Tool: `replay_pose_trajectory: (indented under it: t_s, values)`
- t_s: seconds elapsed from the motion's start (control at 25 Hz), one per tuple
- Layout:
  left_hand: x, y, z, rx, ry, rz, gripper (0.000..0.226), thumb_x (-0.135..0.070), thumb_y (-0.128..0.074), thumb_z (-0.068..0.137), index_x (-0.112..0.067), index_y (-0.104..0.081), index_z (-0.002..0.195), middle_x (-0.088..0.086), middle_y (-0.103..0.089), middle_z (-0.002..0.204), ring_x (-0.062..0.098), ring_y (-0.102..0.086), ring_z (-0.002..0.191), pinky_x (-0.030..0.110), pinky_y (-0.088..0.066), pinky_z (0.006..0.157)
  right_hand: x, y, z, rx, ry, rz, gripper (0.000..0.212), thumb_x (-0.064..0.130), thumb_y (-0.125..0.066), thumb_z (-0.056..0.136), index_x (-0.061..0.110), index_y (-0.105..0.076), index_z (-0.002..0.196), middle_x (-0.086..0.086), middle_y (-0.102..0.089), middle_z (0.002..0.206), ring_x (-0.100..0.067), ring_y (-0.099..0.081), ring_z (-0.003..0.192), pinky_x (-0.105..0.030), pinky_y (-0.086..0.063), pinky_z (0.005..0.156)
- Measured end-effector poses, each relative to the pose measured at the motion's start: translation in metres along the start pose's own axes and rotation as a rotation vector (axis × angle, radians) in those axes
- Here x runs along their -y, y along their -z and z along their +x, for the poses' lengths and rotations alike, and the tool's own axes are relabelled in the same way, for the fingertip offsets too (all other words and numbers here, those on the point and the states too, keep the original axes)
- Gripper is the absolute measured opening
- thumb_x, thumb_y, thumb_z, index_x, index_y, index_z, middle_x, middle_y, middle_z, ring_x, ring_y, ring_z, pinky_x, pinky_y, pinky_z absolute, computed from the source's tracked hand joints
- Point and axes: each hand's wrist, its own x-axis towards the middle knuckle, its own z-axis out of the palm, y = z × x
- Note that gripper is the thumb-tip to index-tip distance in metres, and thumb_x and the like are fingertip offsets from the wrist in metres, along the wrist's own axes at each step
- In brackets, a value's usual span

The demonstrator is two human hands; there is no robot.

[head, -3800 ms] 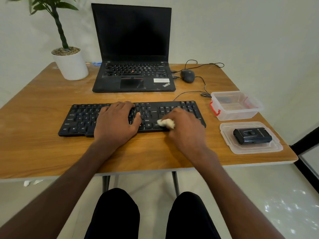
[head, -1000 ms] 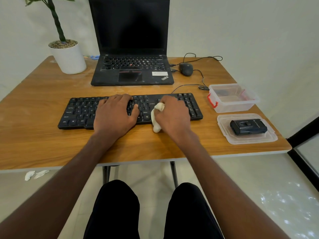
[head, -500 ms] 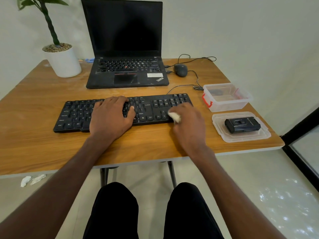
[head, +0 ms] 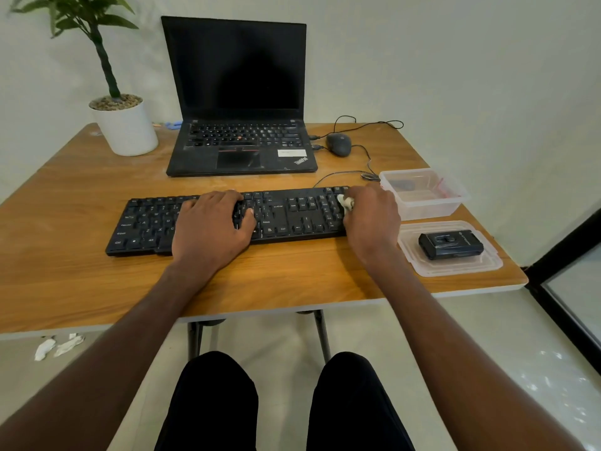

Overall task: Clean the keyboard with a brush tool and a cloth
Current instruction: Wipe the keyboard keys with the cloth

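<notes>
A black keyboard (head: 292, 216) lies across the middle of the wooden table (head: 81, 190). My left hand (head: 211, 226) rests flat on its middle keys, fingers spread. My right hand (head: 370, 219) covers the keyboard's right end and holds a small white cloth (head: 345, 202), pressed on the number pad; only a bit of cloth shows past the fingers. A black brush tool case (head: 450, 244) lies on a clear plastic lid (head: 419, 258) to the right of the keyboard, apart from both hands.
An open black laptop (head: 240, 125) stands behind the keyboard, with a mouse (head: 338, 144) and cables to its right. A clear plastic box (head: 422, 193) sits near my right hand. A potted plant (head: 125, 125) stands at the back left. White scraps (head: 57, 346) lie on the floor.
My right hand with the cloth has moved from the keyboard's middle to its right end, over the number pad. My left hand has stayed on the middle keys.
</notes>
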Motion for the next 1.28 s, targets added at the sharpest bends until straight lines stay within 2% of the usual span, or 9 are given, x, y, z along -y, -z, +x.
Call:
replay_pose_trajectory:
  t_s: [0.08,0.2,0.4,0.56,0.68,0.88,1.0,1.16,1.28]
  values:
    - [0.0,0.0,0.0,0.003,-0.006,-0.003,0.047,-0.053,-0.046,0.104,-0.022,-0.061,0.136,0.004,-0.069,0.132,0.024,-0.062,0.123,0.049,-0.041,0.11,-0.002,0.002,-0.018,0.003,-0.006,-0.017,0.037,0.01,-0.076,0.089,0.017,-0.071,0.125,-0.01,-0.061,0.124,-0.029,-0.056,0.113,-0.04,-0.051,0.089]
    - [0.001,-0.001,-0.001,0.002,-0.017,-0.013,0.045,-0.052,-0.046,0.104,-0.022,-0.06,0.135,0.003,-0.069,0.129,0.024,-0.062,0.121,0.049,-0.041,0.11,0.003,0.005,-0.02,0.054,0.067,0.1,0.039,0.005,-0.076,0.086,0.023,-0.077,0.12,-0.003,-0.066,0.12,-0.021,-0.06,0.106,-0.032,-0.049,0.082]
    - [0.0,-0.001,0.0,-0.003,-0.01,-0.035,0.045,-0.05,-0.046,0.104,-0.02,-0.062,0.133,0.005,-0.07,0.127,0.026,-0.063,0.119,0.05,-0.042,0.11,0.022,0.003,0.007,0.134,0.034,0.136,0.043,0.006,-0.076,0.088,0.027,-0.075,0.125,-0.002,-0.073,0.124,-0.021,-0.065,0.109,-0.035,-0.056,0.08]
    - [0.001,-0.002,0.001,-0.002,-0.034,-0.065,0.044,-0.048,-0.047,0.103,-0.018,-0.063,0.132,0.006,-0.07,0.126,0.026,-0.062,0.117,0.049,-0.042,0.11,0.014,0.003,-0.015,0.19,0.13,0.103,0.037,0.006,-0.076,0.085,0.029,-0.079,0.114,0.003,-0.073,0.122,-0.019,-0.066,0.108,-0.032,-0.055,0.077]
    - [0.001,-0.002,0.002,-0.007,-0.038,-0.065,0.044,-0.048,-0.047,0.103,-0.019,-0.063,0.133,0.006,-0.07,0.126,0.026,-0.062,0.118,0.05,-0.042,0.111,0.003,0.014,0.001,0.076,-0.031,0.133,0.031,0.007,-0.074,0.086,0.027,-0.08,0.108,-0.002,-0.075,0.108,-0.025,-0.068,0.099,-0.036,-0.055,0.075]
    - [0.001,-0.003,0.003,-0.02,-0.035,-0.069,0.045,-0.048,-0.046,0.103,-0.019,-0.063,0.133,0.005,-0.07,0.126,0.025,-0.062,0.119,0.05,-0.041,0.112,0.012,0.014,-0.034,0.066,-0.074,-0.048,0.042,0.014,-0.076,0.089,0.013,-0.062,0.128,-0.006,-0.056,0.132,-0.026,-0.058,0.113,-0.04,-0.054,0.09]
    - [0.002,-0.004,0.002,-0.021,-0.043,-0.068,0.045,-0.049,-0.046,0.104,-0.019,-0.062,0.134,0.006,-0.07,0.128,0.025,-0.062,0.12,0.049,-0.041,0.112,0.028,0.002,-0.059,0.046,0.002,0.105,0.037,0.005,-0.074,0.086,0.015,-0.065,0.12,0.001,-0.056,0.126,-0.016,-0.059,0.101,-0.029,-0.051,0.082]
    - [0.003,0.003,-0.003,-0.044,-0.04,-0.095,0.053,-0.056,-0.036,0.105,-0.021,-0.062,0.134,0.003,-0.071,0.128,0.022,-0.063,0.119,0.048,-0.041,0.112,0.046,-0.006,-0.064,0.036,0.013,0.407,0.037,0.007,-0.073,0.089,0.026,-0.069,0.12,0.009,-0.062,0.119,-0.002,-0.053,0.097,-0.01,-0.035,0.071]
    - [0.029,0.021,-0.016,-0.12,0.018,-0.199,0.057,-0.061,-0.034,0.103,-0.023,-0.061,0.136,0.002,-0.07,0.129,0.021,-0.063,0.118,0.048,-0.038,0.112,0.053,-0.011,-0.068,-0.01,0.034,0.501,0.042,0.009,-0.076,0.089,0.027,-0.065,0.125,0.01,-0.066,0.123,-0.003,-0.058,0.106,-0.012,-0.042,0.078]
